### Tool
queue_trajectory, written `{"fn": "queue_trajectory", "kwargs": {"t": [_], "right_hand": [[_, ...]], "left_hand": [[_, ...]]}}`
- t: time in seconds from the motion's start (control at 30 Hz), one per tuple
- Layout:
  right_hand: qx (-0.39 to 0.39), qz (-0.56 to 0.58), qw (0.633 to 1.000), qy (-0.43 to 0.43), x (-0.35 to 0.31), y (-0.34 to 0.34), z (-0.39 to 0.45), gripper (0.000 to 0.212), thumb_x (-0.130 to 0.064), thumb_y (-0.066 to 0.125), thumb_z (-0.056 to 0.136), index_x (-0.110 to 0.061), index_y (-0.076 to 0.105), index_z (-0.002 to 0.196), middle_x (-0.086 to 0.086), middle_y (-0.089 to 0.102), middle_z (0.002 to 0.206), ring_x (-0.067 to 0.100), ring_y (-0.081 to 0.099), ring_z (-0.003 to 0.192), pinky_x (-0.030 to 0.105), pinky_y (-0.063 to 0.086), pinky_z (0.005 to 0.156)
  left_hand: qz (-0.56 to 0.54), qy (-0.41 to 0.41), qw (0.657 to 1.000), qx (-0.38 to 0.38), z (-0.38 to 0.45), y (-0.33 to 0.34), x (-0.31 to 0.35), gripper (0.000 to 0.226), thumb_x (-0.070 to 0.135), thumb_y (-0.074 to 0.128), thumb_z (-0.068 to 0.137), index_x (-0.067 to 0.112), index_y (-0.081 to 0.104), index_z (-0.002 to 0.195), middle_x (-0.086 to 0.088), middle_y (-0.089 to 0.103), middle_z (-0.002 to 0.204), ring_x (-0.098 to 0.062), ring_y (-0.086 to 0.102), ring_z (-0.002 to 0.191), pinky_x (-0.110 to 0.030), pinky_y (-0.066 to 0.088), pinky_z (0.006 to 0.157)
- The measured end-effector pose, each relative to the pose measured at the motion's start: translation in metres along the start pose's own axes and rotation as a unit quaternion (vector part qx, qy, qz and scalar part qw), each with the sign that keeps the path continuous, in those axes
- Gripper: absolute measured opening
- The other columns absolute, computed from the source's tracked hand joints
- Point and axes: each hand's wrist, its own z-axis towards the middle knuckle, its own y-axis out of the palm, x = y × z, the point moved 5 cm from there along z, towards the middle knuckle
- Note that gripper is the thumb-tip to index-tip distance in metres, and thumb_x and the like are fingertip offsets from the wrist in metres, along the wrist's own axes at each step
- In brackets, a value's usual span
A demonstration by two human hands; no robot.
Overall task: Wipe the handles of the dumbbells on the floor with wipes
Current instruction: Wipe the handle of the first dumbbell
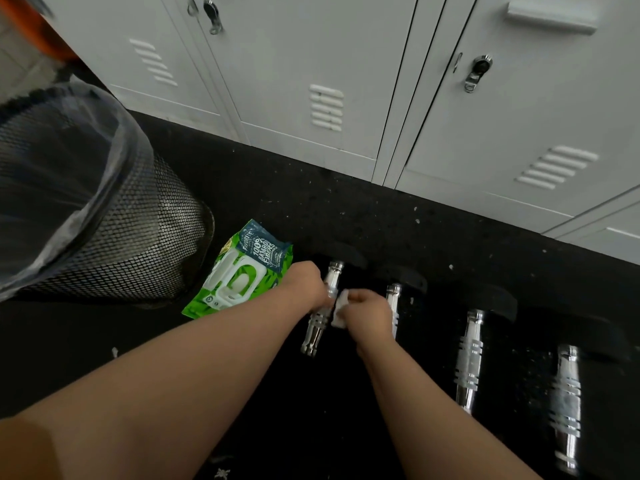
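Note:
Several dumbbells with chrome handles and black heads lie side by side on the black floor. My left hand [308, 284] grips the chrome handle of the leftmost dumbbell [320, 327] near its middle. My right hand [369, 313] pinches a small white wipe [341, 308] against the right side of that handle. A second dumbbell [394, 296] lies just right of my right hand, partly hidden by it. Two more dumbbells, one [469, 358] and another [564, 410], lie further right.
A green pack of wipes [239, 271] lies on the floor left of the dumbbells. A black mesh bin [114, 230] with a clear liner stands at the left. Grey lockers [311, 81] line the far edge of the floor.

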Motion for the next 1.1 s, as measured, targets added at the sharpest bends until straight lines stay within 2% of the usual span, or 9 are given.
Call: {"fn": "queue_trajectory", "kwargs": {"t": [0.1,0.23,0.33,0.43,0.53,0.67,0.77,0.9,1.1], "right_hand": [[0.025,-0.039,0.998,-0.051,-0.008,0.010,-0.005,0.007,-0.007,0.065,0.078,-0.009,0.071,0.078,0.005,0.066,0.069,0.019,0.063,0.066,0.027,0.049,0.058],[-0.037,-0.166,0.983,-0.068,0.021,0.021,-0.029,0.028,-0.012,0.059,0.084,-0.006,0.061,0.057,0.004,0.052,0.050,0.009,0.043,0.045,0.018,0.031,0.042],[-0.047,-0.162,0.983,-0.074,0.015,0.011,-0.022,0.021,-0.011,0.059,0.086,-0.003,0.070,0.070,0.003,0.057,0.051,0.001,0.050,0.040,0.014,0.035,0.039],[0.035,-0.051,0.993,-0.097,-0.022,-0.005,-0.003,0.020,-0.018,0.056,0.092,-0.008,0.073,0.095,0.001,0.068,0.076,0.007,0.061,0.061,0.015,0.045,0.050],[0.039,-0.159,0.975,-0.150,-0.036,0.003,-0.003,0.025,-0.014,0.055,0.090,-0.006,0.069,0.109,0.008,0.062,0.105,0.018,0.059,0.088,0.010,0.037,0.063],[-0.002,-0.237,0.953,-0.186,-0.017,0.011,-0.023,0.025,-0.020,0.058,0.091,-0.001,0.069,0.101,0.011,0.059,0.092,0.023,0.061,0.088,0.018,0.038,0.067],[-0.063,-0.337,0.915,-0.215,-0.024,0.011,-0.024,0.026,-0.023,0.058,0.089,-0.007,0.070,0.106,0.010,0.056,0.093,0.029,0.060,0.096,0.021,0.034,0.068],[-0.039,-0.347,0.895,-0.279,-0.056,0.012,-0.005,0.028,-0.006,0.048,0.087,-0.006,0.061,0.112,0.016,0.052,0.115,0.031,0.051,0.106,0.027,0.039,0.082],[-0.094,-0.454,0.832,-0.303,-0.019,0.021,-0.033,0.037,-0.014,0.052,0.086,-0.016,0.056,0.123,0.009,0.050,0.121,0.030,0.049,0.110,0.033,0.045,0.088]], "left_hand": [[0.002,0.005,1.000,0.016,-0.002,-0.002,0.000,0.026,0.032,0.066,0.081,0.006,0.064,0.078,-0.013,0.069,0.099,-0.028,0.065,0.095,-0.027,0.041,0.068],[0.011,0.004,1.000,0.014,-0.002,-0.001,-0.001,0.034,0.035,0.068,0.081,0.004,0.068,0.092,-0.013,0.066,0.090,-0.027,0.064,0.096,-0.028,0.041,0.069],[0.001,0.002,1.000,0.014,-0.004,0.001,-0.002,0.037,0.040,0.072,0.078,0.006,0.068,0.090,-0.007,0.059,0.082,-0.025,0.063,0.090,-0.028,0.042,0.068],[0.001,0.005,1.000,0.015,-0.005,-0.001,-0.002,0.022,0.030,0.068,0.080,0.008,0.066,0.080,-0.006,0.057,0.075,-0.025,0.060,0.083,-0.028,0.043,0.070],[0.020,0.020,0.999,0.022,-0.007,-0.002,-0.004,0.022,0.019,0.058,0.085,0.005,0.070,0.097,-0.013,0.068,0.100,-0.029,0.064,0.102,-0.030,0.048,0.080],[0.024,0.064,0.998,-0.008,-0.012,0.000,-0.008,0.028,0.030,0.064,0.081,0.009,0.071,0.100,-0.013,0.069,0.103,-0.029,0.064,0.099,-0.029,0.048,0.079],[0.029,0.078,0.997,-0.004,-0.014,0.004,-0.012,0.027,0.025,0.065,0.081,0.012,0.071,0.103,-0.012,0.069,0.105,-0.029,0.063,0.100,-0.029,0.048,0.081],[0.042,0.067,0.997,0.011,-0.016,0.003,-0.013,0.022,0.021,0.063,0.082,0.010,0.072,0.099,-0.012,0.070,0.103,-0.028,0.064,0.100,-0.029,0.049,0.080],[0.031,0.047,0.998,0.021,-0.020,0.010,-0.014,0.027,0.025,0.062,0.083,0.004,0.071,0.098,-0.016,0.070,0.102,-0.030,0.064,0.101,-0.029,0.047,0.078]]}}
